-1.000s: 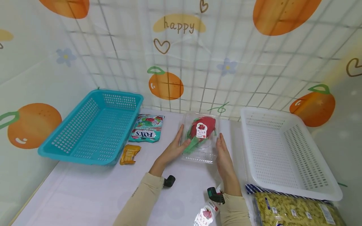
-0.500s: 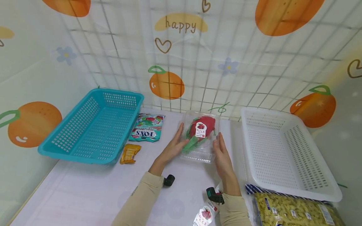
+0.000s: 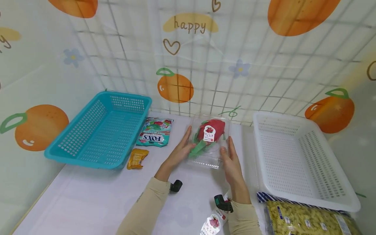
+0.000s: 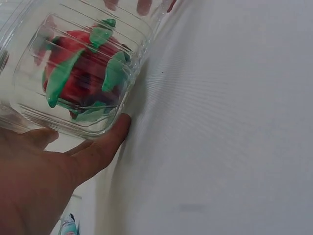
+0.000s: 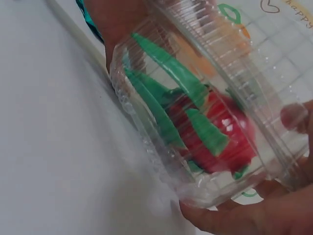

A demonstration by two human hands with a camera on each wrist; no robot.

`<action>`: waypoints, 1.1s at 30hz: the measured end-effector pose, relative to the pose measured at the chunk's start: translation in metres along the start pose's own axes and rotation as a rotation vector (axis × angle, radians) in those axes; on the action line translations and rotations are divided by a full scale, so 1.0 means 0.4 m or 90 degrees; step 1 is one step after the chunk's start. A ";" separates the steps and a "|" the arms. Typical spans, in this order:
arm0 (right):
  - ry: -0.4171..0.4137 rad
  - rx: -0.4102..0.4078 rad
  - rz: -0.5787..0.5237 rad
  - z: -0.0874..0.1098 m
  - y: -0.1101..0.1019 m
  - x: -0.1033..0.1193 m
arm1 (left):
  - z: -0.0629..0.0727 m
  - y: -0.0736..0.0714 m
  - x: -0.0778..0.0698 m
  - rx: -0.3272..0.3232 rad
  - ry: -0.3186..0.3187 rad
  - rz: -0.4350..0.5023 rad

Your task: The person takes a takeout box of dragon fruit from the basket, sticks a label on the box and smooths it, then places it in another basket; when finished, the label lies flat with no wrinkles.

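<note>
A clear plastic clamshell box [image 3: 204, 161] is held between both hands over the middle of the white table. Inside lies a red dragon fruit [image 3: 218, 126] with green leaf tips, and a white sticker [image 3: 209, 133] is on the lid above it. My left hand [image 3: 180, 154] grips the box's left side, thumb at the upper edge and fingers along the side. On the opposite side my right hand [image 3: 233, 164] holds it, its thumb [image 5: 294, 116] at the lid edge and its fingers lower down. In the left wrist view the box's lower edge is close over the tabletop.
A turquoise basket [image 3: 129, 143] stands left, beside a FOX'S candy bag [image 3: 155, 132] and a small orange packet [image 3: 137, 159]. On the right are a white basket [image 3: 261, 156] and a pasta bag [image 3: 308, 217]. A sticker strip [image 3: 212, 223] lies near the right wrist.
My right thumb has shifted onto the lid's edge. The box stays nearly in place between the hands, and the head view has turned slightly left.
</note>
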State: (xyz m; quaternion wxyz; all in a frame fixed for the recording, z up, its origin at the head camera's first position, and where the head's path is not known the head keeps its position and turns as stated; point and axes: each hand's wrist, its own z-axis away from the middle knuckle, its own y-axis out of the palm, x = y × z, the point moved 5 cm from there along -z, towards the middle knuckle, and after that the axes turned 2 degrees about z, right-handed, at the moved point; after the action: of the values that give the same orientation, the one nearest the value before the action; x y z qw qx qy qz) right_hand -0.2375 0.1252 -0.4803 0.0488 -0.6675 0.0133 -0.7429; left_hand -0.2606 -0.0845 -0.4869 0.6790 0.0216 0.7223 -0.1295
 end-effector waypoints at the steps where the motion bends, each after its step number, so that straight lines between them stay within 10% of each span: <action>1: 0.000 -0.003 -0.001 0.000 0.002 0.002 | 0.001 -0.001 0.001 -0.001 -0.003 0.010; 24: -0.009 -0.068 0.015 0.034 0.053 0.050 | 0.007 -0.043 -0.040 -0.007 -0.034 0.206; 33: -0.008 -0.081 0.009 0.048 0.064 0.068 | 0.016 -0.059 -0.073 0.019 -0.015 0.184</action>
State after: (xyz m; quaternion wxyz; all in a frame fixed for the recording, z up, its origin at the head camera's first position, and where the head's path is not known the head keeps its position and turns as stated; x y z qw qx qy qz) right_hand -0.2198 0.0982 -0.4533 0.0120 -0.6736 0.0648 -0.7361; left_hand -0.2572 -0.1046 -0.4547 0.6986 0.1340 0.7016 -0.0412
